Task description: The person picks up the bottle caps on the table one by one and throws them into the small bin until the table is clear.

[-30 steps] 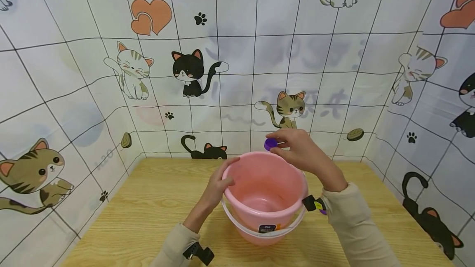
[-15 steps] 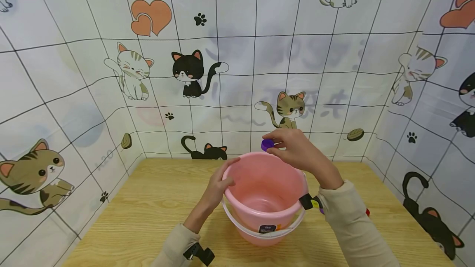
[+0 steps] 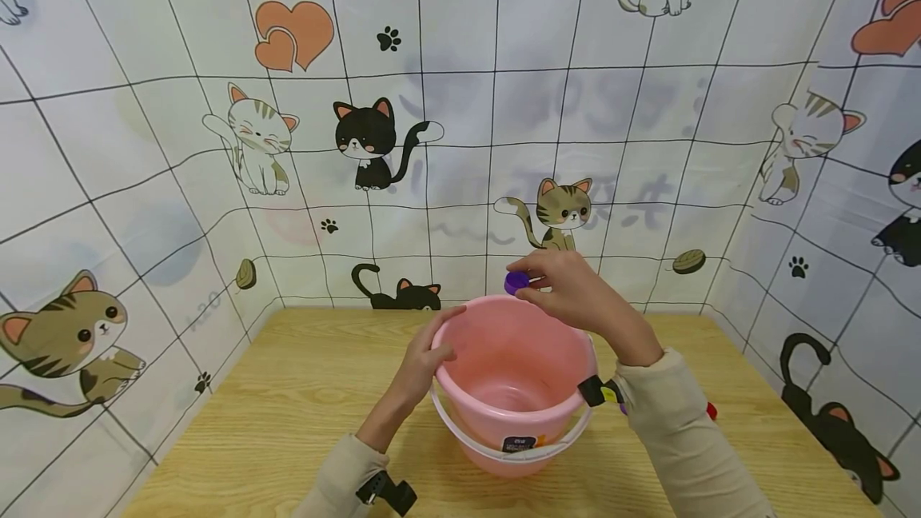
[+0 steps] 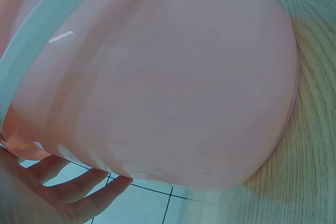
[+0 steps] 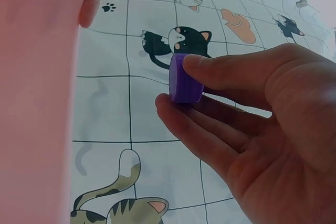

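Note:
A pink bucket (image 3: 518, 346) with a white handle (image 3: 547, 451) stands upright on the wooden table. My left hand (image 3: 420, 358) grips its left rim, thumb on the inside and fingers along the outer wall, as the left wrist view also shows. Above the far right part of the rim, my right hand (image 3: 576, 290) pinches a purple bottle cap (image 3: 516, 282) between thumb and fingers. In the right wrist view the cap (image 5: 185, 80) has a ridged side and stands on edge, apart from the bucket wall (image 5: 37, 98).
Partly hidden by the right sleeve (image 3: 676, 414) are a small red thing (image 3: 711, 411) and a bit of something purple (image 3: 623, 409) on the table (image 3: 288, 414). A cat-print sheet (image 3: 460, 110) encloses the table's back and sides.
My right hand has shifted slightly left with the purple cap. The small red thing has come into view beside the sleeve. The bucket and my left hand have not moved.

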`<control>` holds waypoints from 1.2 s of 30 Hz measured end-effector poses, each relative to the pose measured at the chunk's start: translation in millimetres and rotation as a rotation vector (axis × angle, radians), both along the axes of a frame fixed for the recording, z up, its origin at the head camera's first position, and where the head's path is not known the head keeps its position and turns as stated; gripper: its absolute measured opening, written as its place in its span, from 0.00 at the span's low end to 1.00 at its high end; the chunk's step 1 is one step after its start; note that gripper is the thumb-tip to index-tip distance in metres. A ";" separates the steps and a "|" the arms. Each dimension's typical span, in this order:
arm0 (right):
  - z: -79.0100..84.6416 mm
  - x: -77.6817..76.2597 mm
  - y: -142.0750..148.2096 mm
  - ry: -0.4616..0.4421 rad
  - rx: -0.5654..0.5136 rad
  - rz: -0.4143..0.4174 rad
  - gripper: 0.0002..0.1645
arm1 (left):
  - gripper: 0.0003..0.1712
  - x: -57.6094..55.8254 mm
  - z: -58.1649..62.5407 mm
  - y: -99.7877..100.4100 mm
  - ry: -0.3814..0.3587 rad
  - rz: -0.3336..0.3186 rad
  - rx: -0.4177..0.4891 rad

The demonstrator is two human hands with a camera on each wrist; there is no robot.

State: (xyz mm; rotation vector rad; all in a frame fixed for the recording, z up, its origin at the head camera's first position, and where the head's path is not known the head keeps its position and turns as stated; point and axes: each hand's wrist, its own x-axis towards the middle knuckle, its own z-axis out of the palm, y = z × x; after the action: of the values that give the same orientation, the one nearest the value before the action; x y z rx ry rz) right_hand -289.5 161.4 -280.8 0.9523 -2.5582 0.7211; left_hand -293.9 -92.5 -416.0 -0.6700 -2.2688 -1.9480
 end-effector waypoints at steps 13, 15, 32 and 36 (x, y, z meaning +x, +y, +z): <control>0.8 2.3 -1.4 -0.015 0.018 0.015 0.22 | 0.42 -1.7 -1.2 -0.7 -0.002 -0.011 0.001; 0.7 2.1 -1.5 -0.016 0.017 0.017 0.22 | 0.42 -1.4 -0.6 -0.9 -0.003 -0.010 -0.001; -1.9 -0.9 1.1 0.019 0.042 0.026 0.20 | 0.41 -1.5 -3.9 -1.0 -0.006 -0.018 0.005; -2.0 -0.7 0.3 0.011 0.034 0.030 0.20 | 0.41 -1.2 -2.7 -1.5 -0.010 -0.018 0.005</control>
State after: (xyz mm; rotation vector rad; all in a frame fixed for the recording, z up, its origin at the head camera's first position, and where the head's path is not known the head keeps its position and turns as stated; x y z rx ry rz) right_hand -290.2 161.7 -282.8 1.0049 -2.5597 0.6812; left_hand -295.1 -94.0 -418.7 -0.6847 -2.2708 -1.9684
